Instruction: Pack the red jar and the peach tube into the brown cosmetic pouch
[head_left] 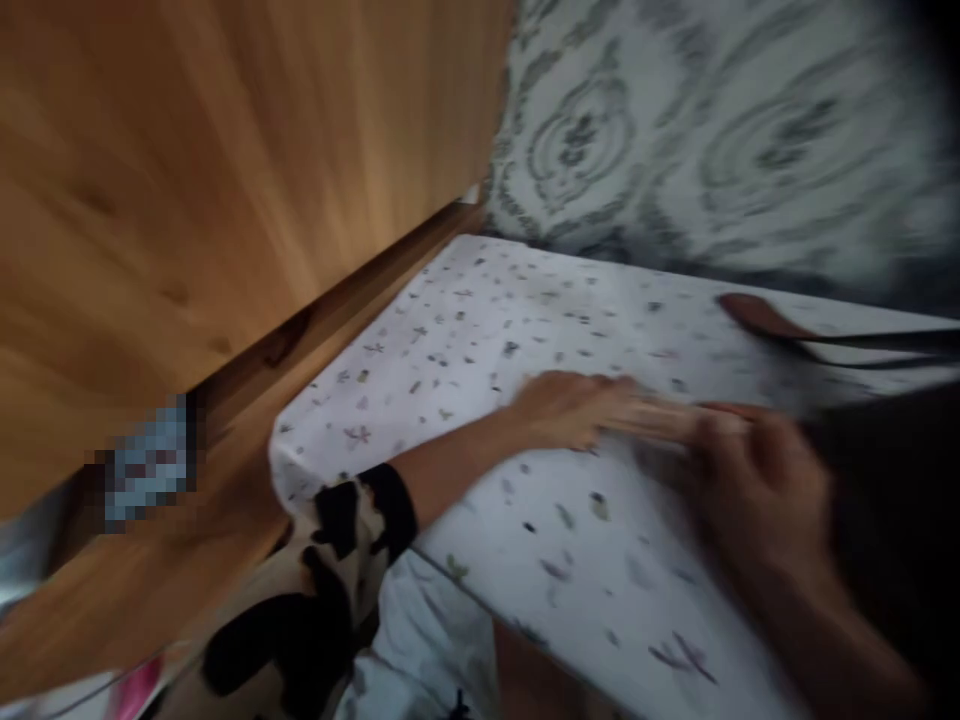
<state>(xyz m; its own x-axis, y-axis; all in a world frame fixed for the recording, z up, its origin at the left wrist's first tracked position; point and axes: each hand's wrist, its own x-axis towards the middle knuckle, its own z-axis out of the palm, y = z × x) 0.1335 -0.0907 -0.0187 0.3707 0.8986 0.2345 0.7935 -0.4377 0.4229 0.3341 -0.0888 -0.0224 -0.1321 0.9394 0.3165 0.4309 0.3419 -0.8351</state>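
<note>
The picture is smeared by motion. My left hand (570, 408) lies on a white cloth with small flower prints (480, 330), which covers a flat pad or mattress. Its fingers stretch flat to the right. My left sleeve (337, 540) is cream with black patches. My right hand (757, 480) is close by to the right, just above the cloth, with its fingers curled. They meet the left fingertips at a pale, thin shape (664, 422) that I cannot make out. A dark mass (892, 480) lies against the right hand.
A wooden panel (225, 150) rises at the left, with a wooden rail (315, 320) along the pad's edge. A grey and white patterned fabric (712, 130) lies behind the pad. A brown strap-like piece (761, 315) rests on the cloth at the right.
</note>
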